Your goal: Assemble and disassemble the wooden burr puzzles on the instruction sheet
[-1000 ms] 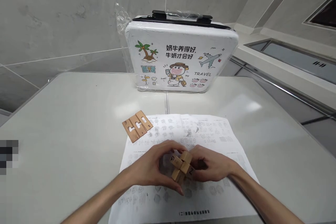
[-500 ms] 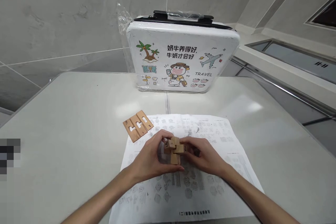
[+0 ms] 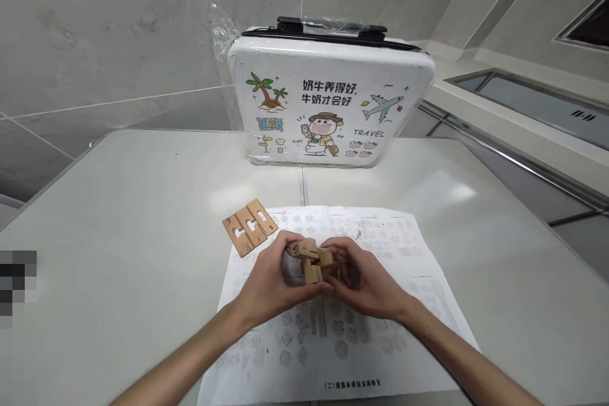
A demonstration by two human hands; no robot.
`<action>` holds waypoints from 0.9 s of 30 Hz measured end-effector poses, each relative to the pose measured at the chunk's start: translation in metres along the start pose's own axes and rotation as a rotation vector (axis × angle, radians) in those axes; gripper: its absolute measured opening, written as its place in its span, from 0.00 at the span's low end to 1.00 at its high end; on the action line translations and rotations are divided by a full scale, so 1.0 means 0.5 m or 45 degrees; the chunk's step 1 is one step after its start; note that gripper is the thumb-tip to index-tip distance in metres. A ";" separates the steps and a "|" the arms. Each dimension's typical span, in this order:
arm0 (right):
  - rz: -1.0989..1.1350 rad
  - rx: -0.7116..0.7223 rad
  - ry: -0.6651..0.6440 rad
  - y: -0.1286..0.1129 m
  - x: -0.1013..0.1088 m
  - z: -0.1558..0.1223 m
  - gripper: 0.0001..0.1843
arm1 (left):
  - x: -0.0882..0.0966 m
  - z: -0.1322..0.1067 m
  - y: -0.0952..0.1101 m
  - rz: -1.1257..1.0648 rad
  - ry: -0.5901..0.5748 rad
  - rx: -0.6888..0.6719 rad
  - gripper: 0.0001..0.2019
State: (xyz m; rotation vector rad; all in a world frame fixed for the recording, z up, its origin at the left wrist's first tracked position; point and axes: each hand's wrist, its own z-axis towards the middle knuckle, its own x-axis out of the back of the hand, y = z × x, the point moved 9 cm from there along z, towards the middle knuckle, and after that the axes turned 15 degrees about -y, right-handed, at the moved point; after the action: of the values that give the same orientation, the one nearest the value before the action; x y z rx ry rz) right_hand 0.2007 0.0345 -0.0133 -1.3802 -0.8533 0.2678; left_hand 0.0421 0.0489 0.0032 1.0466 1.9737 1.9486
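Observation:
Between my hands, above the printed sheet, is a wooden burr puzzle (image 3: 313, 261) of interlocking blocks with dark marks on some block ends. My left hand (image 3: 271, 273) grips it from the left, its thumb along the near side and its fingers curled behind. From the right, my right hand (image 3: 364, 276) holds the block that sticks out on that side; some of its fingertips are hidden. Up and to the left lie three flat wooden pieces (image 3: 250, 227) side by side, with cut-out slots and handwritten marks, partly on the sheet's corner.
A large white sheet (image 3: 394, 355) with small printed diagrams lies under my hands on the pale table (image 3: 118, 222). At the back stands a white cartoon-printed case (image 3: 280, 63) in clear plastic, its black handle on top. A grey wall (image 3: 118, 25) rises behind.
The burr puzzle has been turned and tilted in my hands, and its blocks show at a different angle. Both hands have shifted slightly upward in view. The flat pieces stay put.

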 end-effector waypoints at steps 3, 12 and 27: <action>-0.042 -0.008 0.061 -0.001 0.011 -0.002 0.19 | 0.007 -0.001 0.001 -0.005 0.042 0.011 0.29; -0.283 0.052 0.199 -0.011 0.034 -0.007 0.08 | 0.040 -0.010 -0.017 -0.115 0.246 0.064 0.31; -0.540 0.101 0.292 -0.026 0.047 -0.002 0.13 | 0.021 -0.003 0.003 -0.063 0.109 -0.034 0.32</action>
State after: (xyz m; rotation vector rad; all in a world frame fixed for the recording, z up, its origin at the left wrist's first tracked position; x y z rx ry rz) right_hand 0.2135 0.0459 0.0074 -1.0991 -0.9081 -0.1792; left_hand 0.0341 0.0536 0.0086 0.9134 1.9914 2.0196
